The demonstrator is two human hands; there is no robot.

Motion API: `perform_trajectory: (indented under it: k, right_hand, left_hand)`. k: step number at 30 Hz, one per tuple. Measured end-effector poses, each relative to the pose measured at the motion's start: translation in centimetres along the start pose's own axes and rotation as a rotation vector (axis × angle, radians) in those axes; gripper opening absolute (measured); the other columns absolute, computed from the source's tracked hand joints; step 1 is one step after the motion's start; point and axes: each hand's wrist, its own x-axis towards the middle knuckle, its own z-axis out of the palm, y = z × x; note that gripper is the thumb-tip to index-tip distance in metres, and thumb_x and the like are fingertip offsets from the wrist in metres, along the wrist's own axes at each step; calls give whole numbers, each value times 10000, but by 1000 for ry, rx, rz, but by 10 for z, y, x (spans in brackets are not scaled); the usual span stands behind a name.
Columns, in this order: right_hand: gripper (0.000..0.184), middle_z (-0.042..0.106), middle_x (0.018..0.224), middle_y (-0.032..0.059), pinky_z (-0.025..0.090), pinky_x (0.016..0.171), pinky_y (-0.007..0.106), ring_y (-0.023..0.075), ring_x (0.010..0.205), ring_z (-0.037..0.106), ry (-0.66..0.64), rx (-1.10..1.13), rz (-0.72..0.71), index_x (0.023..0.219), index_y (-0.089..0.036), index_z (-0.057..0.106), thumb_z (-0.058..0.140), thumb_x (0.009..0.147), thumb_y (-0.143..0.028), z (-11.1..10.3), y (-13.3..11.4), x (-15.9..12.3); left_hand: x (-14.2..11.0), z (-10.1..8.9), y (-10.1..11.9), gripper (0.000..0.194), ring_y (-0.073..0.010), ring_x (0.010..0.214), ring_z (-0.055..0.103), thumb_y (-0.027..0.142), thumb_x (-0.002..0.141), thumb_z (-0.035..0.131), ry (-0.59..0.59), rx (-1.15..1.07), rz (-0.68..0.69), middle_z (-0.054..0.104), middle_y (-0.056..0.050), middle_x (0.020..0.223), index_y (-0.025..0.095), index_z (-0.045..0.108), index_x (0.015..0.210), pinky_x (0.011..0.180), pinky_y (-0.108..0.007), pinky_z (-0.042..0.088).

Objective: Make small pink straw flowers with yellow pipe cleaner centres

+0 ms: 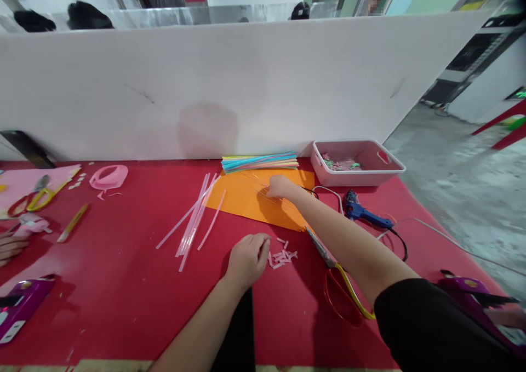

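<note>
My right hand (280, 187) reaches over an orange sheet (234, 196), its fingers closed around something I cannot make out. Thin, pale strands lie on the sheet beside those fingers. Nearer to me, my left hand (247, 258) hovers low over the red table with its fingers curled together; whatever they hold is hidden. Just right of it is a small heap of short pink cut pieces (281, 258). Long pink translucent straws (192, 221) lie to its upper left. Scissors (321, 250) with red and yellow handles rest under my right forearm.
Behind the sheet sits a bundle of coloured strips (258, 162). A pink basket (357, 178) holds small pieces. A blue glue gun (365, 215) and its cable lie at right. Further left are a cutter (73, 222), other scissors (39, 194) and another person's hand (12, 247).
</note>
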Motion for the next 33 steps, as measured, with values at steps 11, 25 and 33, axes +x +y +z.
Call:
perform_trajectory:
  k: [11, 25, 33]
  right_hand:
    - [351, 603, 1220, 92, 543, 873, 428, 215, 1039, 622, 53, 105, -17, 1218, -157, 569, 584, 926, -352, 3, 22, -23]
    - [339, 606, 1217, 83, 545, 870, 424, 215, 1035, 623, 189, 288, -25, 1210, -164, 575, 579, 929, -355, 24, 32, -23]
    - [342, 601, 1226, 89, 542, 876, 429, 212, 1042, 620, 347, 373, -9, 1220, -167, 569, 578, 931, -350, 42, 24, -18]
  left_hand:
    - [3, -5, 1, 232, -188, 840, 666, 277, 965, 410, 18, -151, -80, 720, -68, 900, 185, 623, 969, 742, -288, 501]
    - [4, -6, 0, 238, -198, 811, 649, 319, 938, 451, 30, -319, -181, 712, -70, 880, 188, 647, 971, 728, -298, 466]
    - [10, -3, 0, 160, -180, 725, 630, 332, 838, 614, 117, -665, -354, 677, -32, 736, 191, 681, 876, 709, -281, 460]
